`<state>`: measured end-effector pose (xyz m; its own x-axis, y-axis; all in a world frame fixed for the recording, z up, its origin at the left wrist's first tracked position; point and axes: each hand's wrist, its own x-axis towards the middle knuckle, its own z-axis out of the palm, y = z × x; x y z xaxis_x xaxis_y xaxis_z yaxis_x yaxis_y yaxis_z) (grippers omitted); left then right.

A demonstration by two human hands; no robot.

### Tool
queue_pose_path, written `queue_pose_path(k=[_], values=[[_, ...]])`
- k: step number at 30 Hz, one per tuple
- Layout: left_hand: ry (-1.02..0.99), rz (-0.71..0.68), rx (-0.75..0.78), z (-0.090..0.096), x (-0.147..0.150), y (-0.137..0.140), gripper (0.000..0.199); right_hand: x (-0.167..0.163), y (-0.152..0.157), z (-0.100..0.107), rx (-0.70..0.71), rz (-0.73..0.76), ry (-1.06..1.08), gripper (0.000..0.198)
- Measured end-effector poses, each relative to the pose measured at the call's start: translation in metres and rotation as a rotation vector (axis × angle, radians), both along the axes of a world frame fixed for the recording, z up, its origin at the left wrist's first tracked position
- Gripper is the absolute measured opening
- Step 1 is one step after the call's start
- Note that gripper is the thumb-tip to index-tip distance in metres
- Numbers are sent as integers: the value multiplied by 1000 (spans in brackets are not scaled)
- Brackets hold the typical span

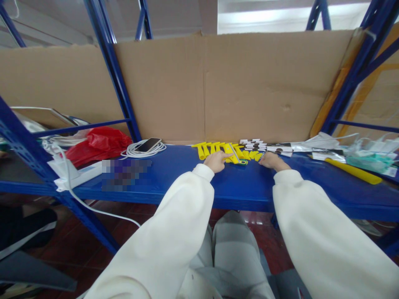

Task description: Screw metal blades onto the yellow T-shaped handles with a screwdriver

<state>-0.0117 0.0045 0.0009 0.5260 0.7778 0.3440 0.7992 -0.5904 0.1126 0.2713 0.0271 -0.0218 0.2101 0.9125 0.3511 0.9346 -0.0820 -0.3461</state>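
My left hand [215, 162] has its fingers closed at the lower end of a yellow scraper-like tool [231, 152] with a pale strip along its edge. A green and yellow piece [242, 162] lies just under that tool. Behind the left hand, several yellow T-shaped handles [202, 152] are lined up. My right hand [270, 161] is pinched at the right end of a row of small yellow pieces [251, 155]; what its fingers hold is too small to make out. White and silver packets with dark marks [254, 144] lie behind the right hand.
A cardboard sheet [249, 87] stands along the back of the blue shelf [187, 182]. Leftward lie a phone [150, 144], a coiled white cable [131, 151], a red bag [99, 145] and a power strip [89, 173]. Rightward are a yellow bar [353, 171] and clear plastic bags [370, 153].
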Motion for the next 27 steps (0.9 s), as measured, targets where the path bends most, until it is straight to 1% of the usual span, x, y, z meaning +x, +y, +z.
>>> queue_pose_path(k=[2, 3, 8, 11, 14, 17, 22, 27], values=[[-1, 10, 1, 0, 1, 0, 54, -8, 0, 2, -48, 25, 102, 13], [-5, 15, 3, 0, 1, 1, 54, -14, 0, 4, -41, 74, 173, 14], [-33, 37, 20, -2, 5, 1, 58, -44, -1, 9, 184, 389, 493, 16], [-35, 58, 21, -2, 9, 0, 61, -56, -1, 7, 227, 531, 567, 21], [-27, 63, 23, -2, 13, -3, 60, -64, 2, 4, 250, 627, 547, 27], [-25, 67, 33, -1, 17, -6, 61, -67, 7, 0, 293, 648, 514, 30], [-15, 51, 34, 0, 21, -11, 62, -66, 12, -5, 299, 647, 486, 27], [-13, 31, 21, 0, 23, -12, 64, -64, 16, -7, 344, 628, 461, 29]])
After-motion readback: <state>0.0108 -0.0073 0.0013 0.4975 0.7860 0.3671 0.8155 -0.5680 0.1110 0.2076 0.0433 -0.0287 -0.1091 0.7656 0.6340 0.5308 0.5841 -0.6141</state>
